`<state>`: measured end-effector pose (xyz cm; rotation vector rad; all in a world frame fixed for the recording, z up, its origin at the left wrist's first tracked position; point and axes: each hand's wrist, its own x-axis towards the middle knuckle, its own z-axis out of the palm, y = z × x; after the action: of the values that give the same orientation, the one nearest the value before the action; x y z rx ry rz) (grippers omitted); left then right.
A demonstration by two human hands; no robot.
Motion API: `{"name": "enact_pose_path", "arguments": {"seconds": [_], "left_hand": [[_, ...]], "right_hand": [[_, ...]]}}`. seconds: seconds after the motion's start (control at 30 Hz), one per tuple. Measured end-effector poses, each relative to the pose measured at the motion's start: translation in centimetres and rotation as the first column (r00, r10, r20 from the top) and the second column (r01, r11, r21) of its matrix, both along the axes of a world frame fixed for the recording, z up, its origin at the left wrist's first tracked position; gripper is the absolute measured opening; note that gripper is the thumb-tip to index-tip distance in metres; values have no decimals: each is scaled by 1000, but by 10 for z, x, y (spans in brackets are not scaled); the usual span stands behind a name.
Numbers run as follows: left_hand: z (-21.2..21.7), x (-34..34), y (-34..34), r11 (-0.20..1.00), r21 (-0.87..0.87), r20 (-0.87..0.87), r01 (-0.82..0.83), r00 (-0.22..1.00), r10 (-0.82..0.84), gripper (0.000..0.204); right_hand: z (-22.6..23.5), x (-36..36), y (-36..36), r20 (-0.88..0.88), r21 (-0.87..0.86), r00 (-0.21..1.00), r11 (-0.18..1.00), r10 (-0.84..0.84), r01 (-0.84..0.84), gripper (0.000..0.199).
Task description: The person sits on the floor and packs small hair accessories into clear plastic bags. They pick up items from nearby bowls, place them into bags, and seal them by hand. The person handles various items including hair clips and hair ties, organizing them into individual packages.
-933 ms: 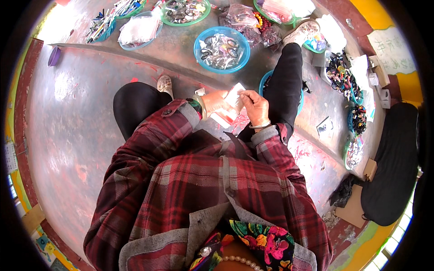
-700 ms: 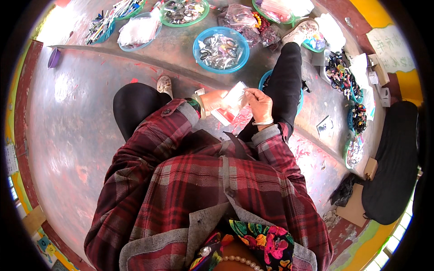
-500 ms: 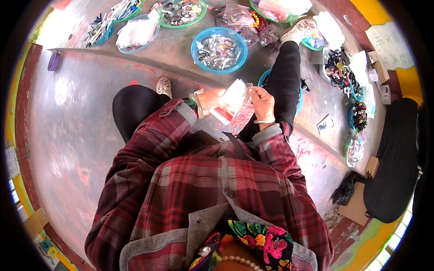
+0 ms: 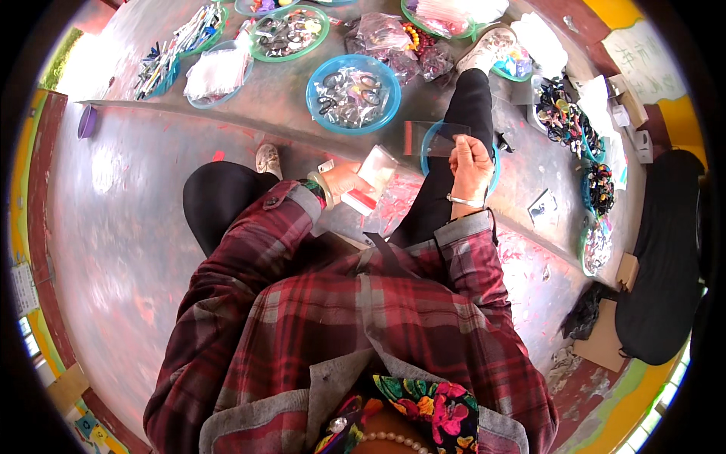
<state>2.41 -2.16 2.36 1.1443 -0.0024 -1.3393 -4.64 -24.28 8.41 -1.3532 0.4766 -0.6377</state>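
In my left hand (image 4: pixel 348 180) is a stack of small clear plastic bags (image 4: pixel 378 168) with a red band at the near end, gripped between thumb and fingers. My right hand (image 4: pixel 472 170) pinches the corner of a single clear plastic bag (image 4: pixel 432 141), which stretches out flat to the left and has a red strip at its far-left edge. This bag hangs above a blue basin (image 4: pixel 494 172) beside my right leg. My leg and hand hide most of that basin's contents.
A blue basin (image 4: pixel 311 102) of bagged black-handled scissors stands ahead. Further off are a green basin (image 4: pixel 325 36), a basket of pens (image 4: pixel 198 32), a stack of white bags (image 4: pixel 218 74) and purple plastic bags (image 4: pixel 386 38). Dark cords (image 4: pixel 563 113) lie at right. A step edge crosses the floor.
My right hand has drawn one bag off the stack and moved right with it. The left hand keeps the rest of the stack. The view has shifted slightly.
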Motion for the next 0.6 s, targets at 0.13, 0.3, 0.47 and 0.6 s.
{"name": "enact_pose_path", "arguments": {"seconds": [0.13, 0.3, 0.47, 0.6], "left_hand": [[-58, 6, -15, 992, 84, 19, -91, 996, 89, 38], [-107, 28, -44, 982, 169, 311, -81, 950, 25, 37], [-84, 34, -84, 942, -204, 234, -267, 921, 312, 39], [-100, 51, -74, 987, 23, 816, -159, 573, 73, 39]], "right_hand": [[-2, 0, -7, 52, 54, 999, 998, 4, -7, 14], [-5, 7, 4, 65, 216, 990, 967, 122, -133, 14], [-12, 8, 1, 37, 272, 991, 953, 128, -133, 14], [-12, 13, 5, 24, 290, 986, 942, 167, -167, 14]]}}
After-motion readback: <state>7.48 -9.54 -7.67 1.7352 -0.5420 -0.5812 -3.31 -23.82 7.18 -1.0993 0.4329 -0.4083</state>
